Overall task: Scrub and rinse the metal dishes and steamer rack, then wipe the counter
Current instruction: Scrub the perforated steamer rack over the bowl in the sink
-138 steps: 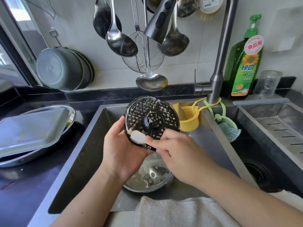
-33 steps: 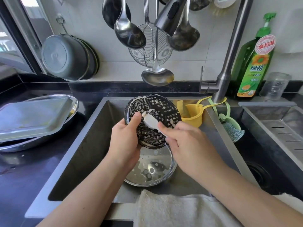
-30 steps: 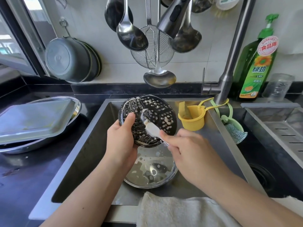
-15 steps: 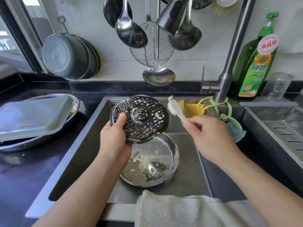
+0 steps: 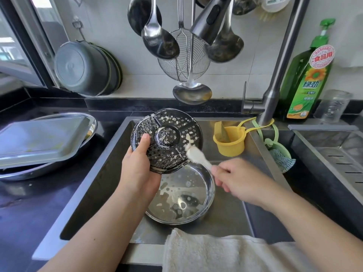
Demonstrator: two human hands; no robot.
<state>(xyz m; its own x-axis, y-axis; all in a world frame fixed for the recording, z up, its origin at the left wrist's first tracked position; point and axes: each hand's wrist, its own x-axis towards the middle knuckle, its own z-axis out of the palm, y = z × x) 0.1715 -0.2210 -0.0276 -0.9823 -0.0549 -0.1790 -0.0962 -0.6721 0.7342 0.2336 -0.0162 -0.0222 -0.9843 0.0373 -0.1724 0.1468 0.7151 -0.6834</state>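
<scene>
My left hand [image 5: 138, 167] grips the lower left rim of a round, dark, perforated steamer rack [image 5: 172, 134], held tilted above the sink and flecked with white foam. My right hand [image 5: 235, 178] pinches the handle of a small white brush [image 5: 196, 157], whose foamy head touches the rack's right edge. Below them a round metal dish [image 5: 198, 193] with foam and water lies on the sink floor. A square metal tray [image 5: 39, 140] rests upside down on a round metal dish [image 5: 92, 124] on the left counter.
The faucet head [image 5: 210, 22] hangs above the rack among ladles and a wire skimmer. A yellow cup [image 5: 229, 142] and a green scrubber holder [image 5: 279, 154] hang by the faucet base. Green soap bottle [image 5: 308, 79] stands back right. A white towel [image 5: 216, 252] lies over the sink's front edge.
My right hand lifted the brush away to the right, then brought it back down against the rack's right edge. My left hand turned the rack a little flatter.
</scene>
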